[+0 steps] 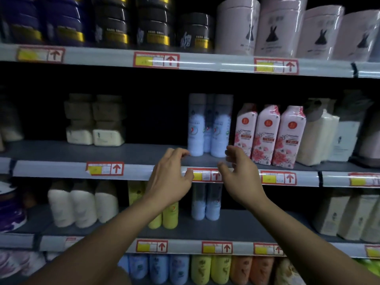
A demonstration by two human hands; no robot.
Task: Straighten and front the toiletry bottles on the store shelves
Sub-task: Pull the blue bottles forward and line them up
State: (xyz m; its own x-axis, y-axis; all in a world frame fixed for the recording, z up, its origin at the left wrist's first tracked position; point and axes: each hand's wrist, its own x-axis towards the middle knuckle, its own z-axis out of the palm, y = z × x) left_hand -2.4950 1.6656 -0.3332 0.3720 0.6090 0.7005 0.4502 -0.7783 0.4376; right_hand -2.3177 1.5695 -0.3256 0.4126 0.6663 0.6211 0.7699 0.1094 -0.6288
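Reaching toward the middle shelf, both hands hang in front of its grey front rail (61,168) with fingers loosely curled and nothing held. The left hand (171,174) sits over the rail just left of a red-and-yellow price tag (203,175), its fingertips near the base of the nearest pale blue cylindrical bottle (196,125); whether they touch it cannot be told. The right hand (239,173) is raised just right of that tag, palm turned inward, its fingers close to the base of the second pale blue cylindrical bottle (222,126). These two stand upright side by side near the shelf's front, with a third like them just behind, between the pair.

Right of them, three pink carton-shaped bottles with red flower print (269,134) stand in a tight upright row, then cream-coloured squarish bottles (317,138). Further left and set well back on the same shelf are two beige square bottles with tan caps (94,120).

The shelf above carries dark jars with gold bands (154,23) and pale pink cylinders with a black rabbit mark (275,27). The shelf below holds white rounded bottles (82,202), yellow-green bottles (168,214) partly behind the left forearm, and two more pale blue bottles (205,204).
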